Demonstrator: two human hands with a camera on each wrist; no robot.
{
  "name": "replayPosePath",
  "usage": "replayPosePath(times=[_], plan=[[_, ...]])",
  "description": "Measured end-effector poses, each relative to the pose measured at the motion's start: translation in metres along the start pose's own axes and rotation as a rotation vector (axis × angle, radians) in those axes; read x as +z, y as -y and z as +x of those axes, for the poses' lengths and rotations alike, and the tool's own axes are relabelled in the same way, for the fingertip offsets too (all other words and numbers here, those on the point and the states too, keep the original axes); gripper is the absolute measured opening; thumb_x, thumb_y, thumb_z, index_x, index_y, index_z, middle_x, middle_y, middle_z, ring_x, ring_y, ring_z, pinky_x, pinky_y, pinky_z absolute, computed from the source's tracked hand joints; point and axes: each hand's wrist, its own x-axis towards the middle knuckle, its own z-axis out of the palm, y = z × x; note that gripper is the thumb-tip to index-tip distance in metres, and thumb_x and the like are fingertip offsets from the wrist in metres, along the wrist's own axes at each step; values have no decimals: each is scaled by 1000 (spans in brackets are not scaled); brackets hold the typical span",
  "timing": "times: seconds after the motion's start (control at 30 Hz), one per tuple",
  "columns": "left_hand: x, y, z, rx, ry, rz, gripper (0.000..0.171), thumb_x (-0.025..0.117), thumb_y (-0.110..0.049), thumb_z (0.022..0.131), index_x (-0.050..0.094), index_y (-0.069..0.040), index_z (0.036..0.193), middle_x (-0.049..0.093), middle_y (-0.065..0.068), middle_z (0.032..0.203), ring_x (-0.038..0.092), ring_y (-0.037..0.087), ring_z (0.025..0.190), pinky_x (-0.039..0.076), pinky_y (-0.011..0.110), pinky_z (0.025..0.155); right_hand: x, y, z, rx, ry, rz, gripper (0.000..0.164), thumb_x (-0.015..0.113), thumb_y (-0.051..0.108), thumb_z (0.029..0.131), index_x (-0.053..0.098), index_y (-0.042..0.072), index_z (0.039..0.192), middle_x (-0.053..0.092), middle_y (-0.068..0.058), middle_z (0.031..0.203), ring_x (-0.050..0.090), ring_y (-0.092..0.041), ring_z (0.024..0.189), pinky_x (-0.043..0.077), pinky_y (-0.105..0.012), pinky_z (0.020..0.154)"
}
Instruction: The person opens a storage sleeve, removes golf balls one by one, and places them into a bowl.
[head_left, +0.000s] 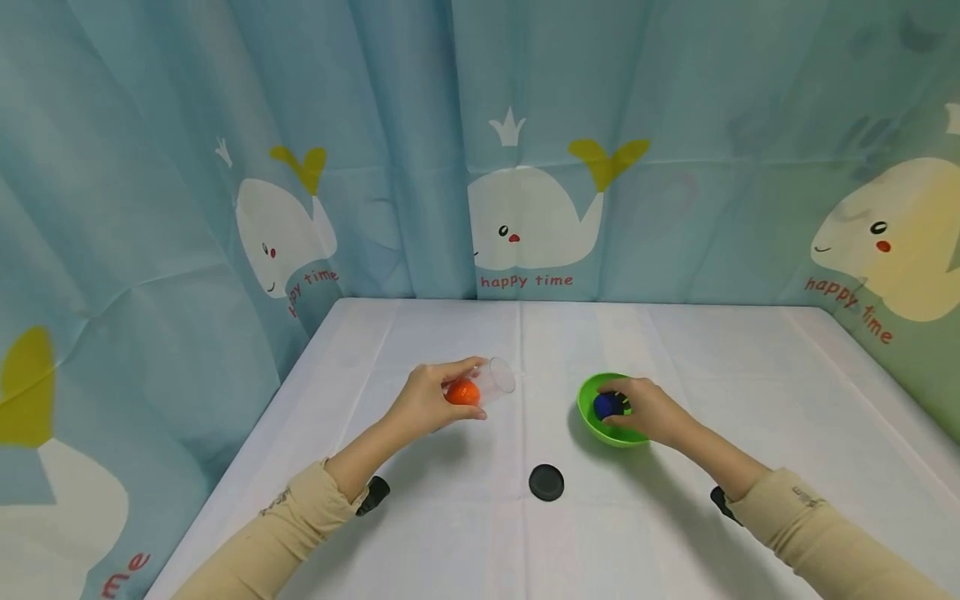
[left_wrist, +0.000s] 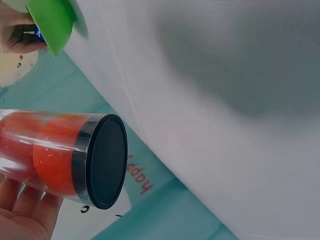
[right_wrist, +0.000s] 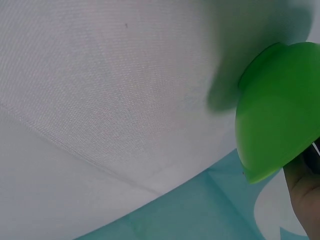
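My left hand (head_left: 423,402) grips a clear plastic tube (head_left: 498,377) above the table, tilted with its open mouth to the right. Inside it is an orange ball (head_left: 462,392); the left wrist view shows a darker red ball (left_wrist: 17,145) beside it and a black end (left_wrist: 107,162) on the tube. My right hand (head_left: 654,411) reaches into a green bowl (head_left: 617,438) on the table, thumb and fingers around a dark blue ball (head_left: 606,407). In the right wrist view the bowl's outer wall (right_wrist: 280,115) hides most of that hand.
A round black lid (head_left: 546,482) lies on the white tablecloth (head_left: 465,533) between the forearms, nearer the front. Behind the table's far edge hangs a blue curtain (head_left: 420,233) with printed whales, and it continues along both sides.
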Motion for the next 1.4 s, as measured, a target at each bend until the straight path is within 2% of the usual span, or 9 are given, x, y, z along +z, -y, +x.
replayPosePath(times=[0.37,0.6,0.83,0.93,1.3,1.4], plan=[[0,0,-2,-22,1,22,67,85,-17,66,60,-11,129,67,10,119,64,27,105,53,36,88,5,-1,-2,-6,39,-52,36,77,3,73,64,-9,103,67,-20,101,63,-35,95,54,-42,79],[1,2,-2,-16,3,21,68,85,-18,67,59,-12,129,63,11,125,63,27,106,54,36,87,5,1,-2,-24,41,-59,35,77,3,73,64,-9,103,67,-19,101,63,-34,94,54,-41,78],[3,3,-2,-11,-8,23,66,85,-18,67,61,-12,128,69,12,110,65,26,101,54,36,87,3,3,-2,-15,79,-30,33,77,2,74,64,-8,103,67,-18,100,64,-29,88,55,-36,74],[3,3,-2,-18,-4,17,66,85,-18,67,60,-12,128,68,13,114,65,26,102,54,35,87,2,3,-2,-9,87,-25,34,77,3,74,64,-8,103,67,-18,100,64,-28,87,55,-35,73],[3,-1,-1,-7,5,14,67,84,-17,67,59,-11,129,63,13,124,64,27,105,54,35,87,-3,2,-2,-30,60,-5,34,77,6,75,64,-9,103,68,-19,99,66,-26,82,55,-34,71],[3,-2,0,9,13,14,67,84,-17,67,59,-10,129,66,14,119,65,26,105,54,35,88,-4,2,-1,-26,45,-3,34,76,8,76,65,-8,104,68,-19,100,66,-27,83,55,-35,71]])
